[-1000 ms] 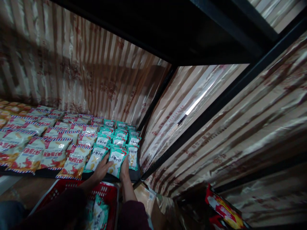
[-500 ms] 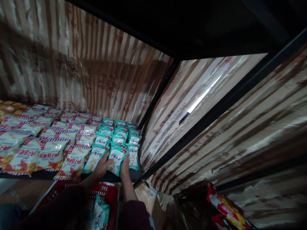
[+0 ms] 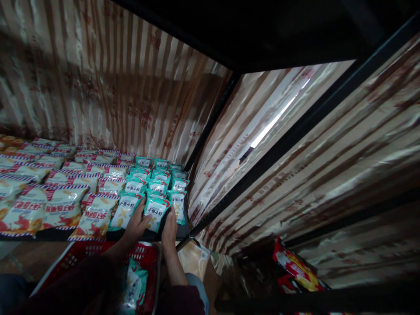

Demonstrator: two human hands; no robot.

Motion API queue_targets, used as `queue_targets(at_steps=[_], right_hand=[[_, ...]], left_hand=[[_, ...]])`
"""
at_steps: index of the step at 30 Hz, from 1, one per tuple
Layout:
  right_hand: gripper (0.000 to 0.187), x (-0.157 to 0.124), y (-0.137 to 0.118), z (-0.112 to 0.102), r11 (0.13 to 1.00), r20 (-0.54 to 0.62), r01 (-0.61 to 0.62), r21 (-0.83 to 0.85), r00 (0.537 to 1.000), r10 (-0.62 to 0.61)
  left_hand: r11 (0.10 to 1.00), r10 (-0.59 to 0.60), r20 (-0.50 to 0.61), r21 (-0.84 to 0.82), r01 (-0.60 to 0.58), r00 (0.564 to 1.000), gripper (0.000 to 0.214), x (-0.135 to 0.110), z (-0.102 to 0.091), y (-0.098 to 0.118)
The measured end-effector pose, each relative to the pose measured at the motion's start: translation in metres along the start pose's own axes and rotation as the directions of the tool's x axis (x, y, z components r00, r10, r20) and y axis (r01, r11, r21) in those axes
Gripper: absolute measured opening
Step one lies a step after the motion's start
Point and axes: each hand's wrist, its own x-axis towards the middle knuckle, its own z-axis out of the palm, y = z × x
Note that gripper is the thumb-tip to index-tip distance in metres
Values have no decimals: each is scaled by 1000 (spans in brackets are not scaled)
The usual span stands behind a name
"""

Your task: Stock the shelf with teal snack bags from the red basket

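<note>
The left hand [image 3: 137, 222] and the right hand [image 3: 169, 227], fingers partly curled, are gripping one glossy, pillow-shaped teal bag [image 3: 155, 211] from opposite sides; it is sitting just beyond the red basket [image 3: 152, 256], at the front of the dark shelf [image 3: 149, 236]. Around it roughly a dozen similar bags [image 3: 134, 184] are forming three columns, while over a dozen white bags [image 3: 95, 213] with striped edges are lying beyond the basket and leftward. At least one teal packet [image 3: 135, 280] is resting inside the perforated basket; creased, ribbed sheeting [image 3: 131, 94] is rising farthest beyond it
</note>
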Motion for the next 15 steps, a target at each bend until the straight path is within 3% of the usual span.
queue_targets(at_steps=[4, 10, 15], right_hand=[[62, -12, 5, -10, 997, 10, 69, -39, 998, -68], [59, -33, 17, -20, 980, 8, 92, -174, 996, -92], [53, -28, 13, -25, 952, -82, 164, -256, 978, -191]], left_hand=[[998, 38, -104, 54, -33, 994, 58, -21, 8, 6], [996, 67, -33, 59, -65, 997, 57, -37, 22, 7], [986, 151, -72, 85, -144, 986, 52, -37, 39, 10]])
